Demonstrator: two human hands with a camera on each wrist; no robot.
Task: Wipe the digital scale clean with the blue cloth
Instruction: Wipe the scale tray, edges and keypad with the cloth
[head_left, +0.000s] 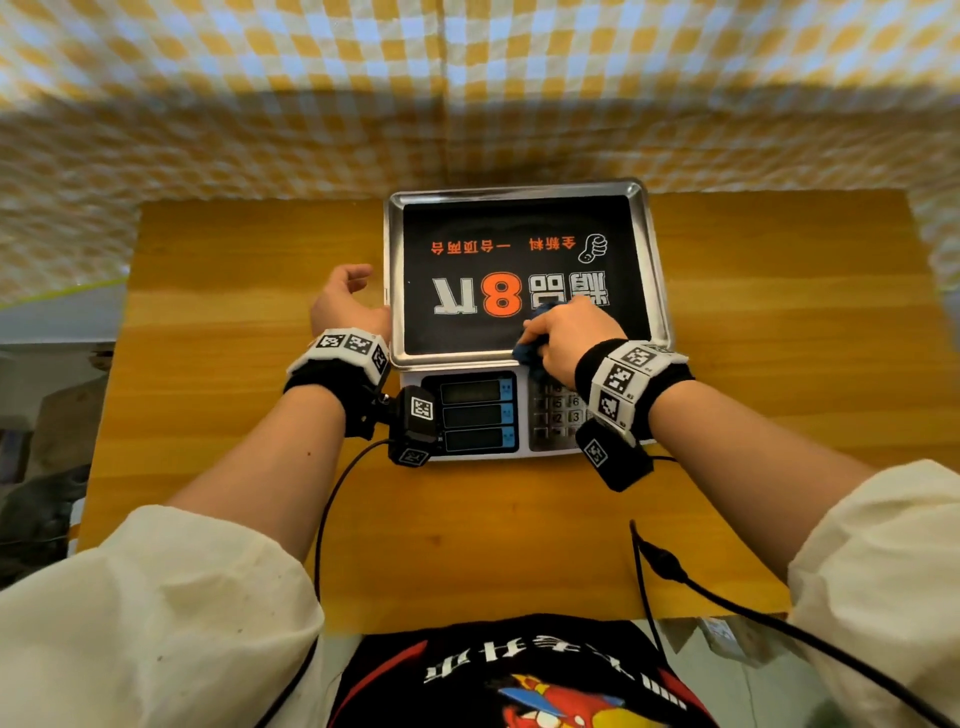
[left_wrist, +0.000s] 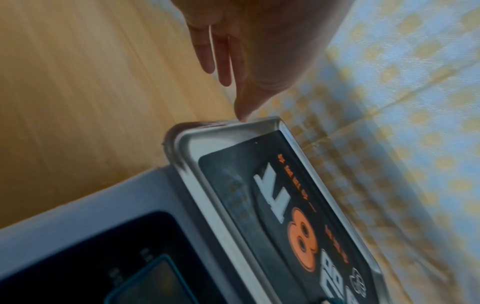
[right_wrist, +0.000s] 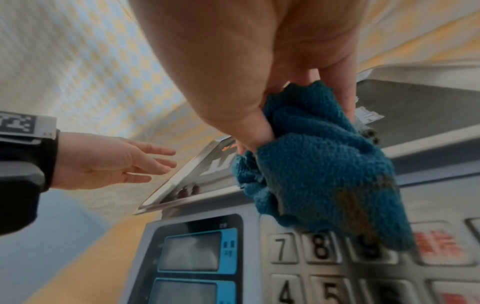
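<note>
The digital scale (head_left: 644, 270) sits at the middle back of the wooden table, its steel tray bearing a black printed sheet, displays and keypad at the front. My right hand (head_left: 569, 340) grips the bunched blue cloth (head_left: 527, 353) at the tray's near right edge; in the right wrist view the cloth (right_wrist: 319, 164) hangs over the keypad (right_wrist: 322, 267). My left hand (head_left: 345, 301) hovers beside the tray's left rim with fingers relaxed and nothing in it. In the left wrist view its fingers (left_wrist: 223, 61) point down by the tray's corner (left_wrist: 182, 131).
The wooden table (head_left: 234, 364) has bare surface left, right and in front of the scale. A yellow checked curtain (head_left: 467, 78) hangs behind. Black cables (head_left: 332, 499) trail from my wrist cameras across the table's front.
</note>
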